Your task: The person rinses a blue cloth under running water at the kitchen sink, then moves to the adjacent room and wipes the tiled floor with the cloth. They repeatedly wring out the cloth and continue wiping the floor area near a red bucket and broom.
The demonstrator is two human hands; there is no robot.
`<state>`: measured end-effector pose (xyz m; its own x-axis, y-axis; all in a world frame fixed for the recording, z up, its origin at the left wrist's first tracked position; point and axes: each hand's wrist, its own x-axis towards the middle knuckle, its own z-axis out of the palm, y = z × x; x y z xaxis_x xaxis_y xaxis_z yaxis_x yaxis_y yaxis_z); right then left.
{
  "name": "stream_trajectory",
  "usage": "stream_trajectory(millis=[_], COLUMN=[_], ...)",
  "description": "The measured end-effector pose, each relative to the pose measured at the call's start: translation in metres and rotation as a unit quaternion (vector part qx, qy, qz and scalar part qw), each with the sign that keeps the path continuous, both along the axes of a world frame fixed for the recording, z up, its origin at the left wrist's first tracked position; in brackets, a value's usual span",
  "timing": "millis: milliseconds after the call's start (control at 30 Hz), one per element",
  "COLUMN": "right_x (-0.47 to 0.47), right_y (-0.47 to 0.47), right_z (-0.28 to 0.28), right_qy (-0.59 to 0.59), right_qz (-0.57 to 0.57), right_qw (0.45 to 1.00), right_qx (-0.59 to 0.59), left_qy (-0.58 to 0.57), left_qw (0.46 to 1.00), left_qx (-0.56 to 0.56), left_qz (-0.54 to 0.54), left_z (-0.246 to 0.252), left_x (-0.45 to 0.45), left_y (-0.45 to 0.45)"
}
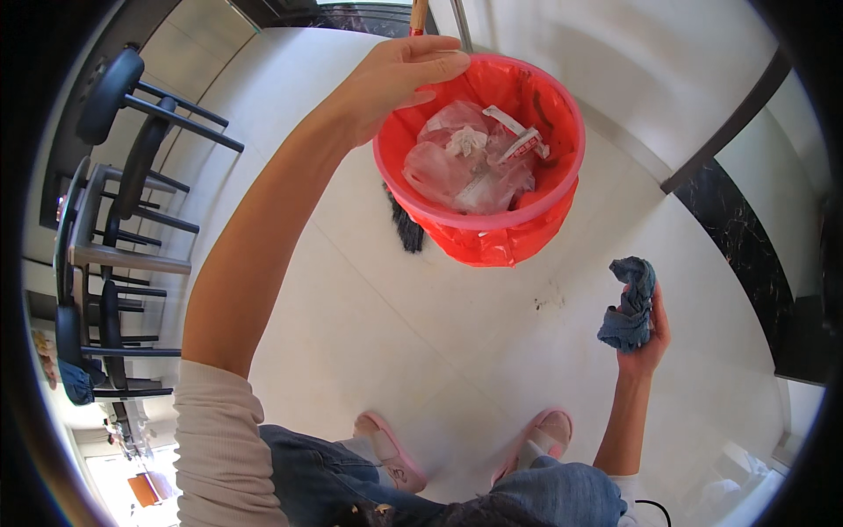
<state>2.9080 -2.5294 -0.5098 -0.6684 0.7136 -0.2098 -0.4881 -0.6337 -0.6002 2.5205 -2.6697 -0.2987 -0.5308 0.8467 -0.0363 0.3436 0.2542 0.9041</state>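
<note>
My left hand [421,66] reaches over the far left rim of a round waste bin [487,222], hiding that stretch of it. Its fingers are stretched out and apart, with nothing seen in them; whether they touch the rim is unclear. A red plastic bag [504,247] lines the bin and folds over its outside. Inside lie crumpled clear plastic bags [438,165], a white crumpled tissue [467,141] and printed wrappers [523,143]. Lower right, my right hand [652,339] holds a bunched dark blue cloth [629,309] above the floor.
Behind the bin are a broom's black bristles [407,224] and a wooden handle [418,16]. Dark debris [546,300] lies on the pale tiled floor [395,316]. Black chairs [108,99] stand by a table at left. A white wall [632,66] rises at right.
</note>
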Motion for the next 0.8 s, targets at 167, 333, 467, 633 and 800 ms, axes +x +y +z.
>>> stream_trajectory(millis=[167,333,467,633,800], right_x=[0.001,0.004,0.002,0.004,0.003], right_y=[0.002,0.002,0.000,0.003,0.005], right_z=[-0.005,-0.002,-0.002,-0.006,-0.003], right_qy=[0.010,0.009,-0.005,-0.007,0.008], right_qz=[0.017,0.022,0.022,0.022,0.024], right_qw=[1.000,1.000,1.000,1.000,1.000], right_qx=[0.002,0.014,0.015,0.011,0.015], left_qy=[-0.177,0.408,-0.003,-0.197,0.338], left_qw=[0.964,0.880,0.991,0.921,0.913], left_qx=[0.131,-0.194,0.121,0.225,-0.156], left_qz=[-0.150,-0.145,-0.053,-0.248,-0.166], left_z=[0.023,-0.003,0.006,0.052,0.014], left_x=[-0.006,-0.011,-0.004,-0.008,0.002], left_y=[-0.004,0.006,0.019,0.030,0.037])
